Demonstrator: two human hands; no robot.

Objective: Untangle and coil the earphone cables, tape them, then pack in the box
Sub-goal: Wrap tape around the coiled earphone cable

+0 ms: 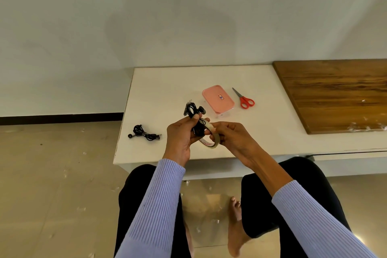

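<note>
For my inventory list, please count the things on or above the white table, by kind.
Earphone bundles: 2, one held, one on the table
Tape roll: 1
Pink-lidded box: 1
Red scissors: 1
Total: 5

- White table (pixel 167 81): low, set against the wall, near edge facing the seated person.
- Pink-lidded box (pixel 217 98): lying flat near the table's middle, lid on, small label on top.
- Red-handled scissors (pixel 244 98): just right of the box, blades closed and pointing toward the wall.
- Black earphone bundle (pixel 143 133): near the left front corner, well apart from the box.
- Wooden board (pixel 335 94): covering the table's right end, pale scraps along its near edge.
</note>
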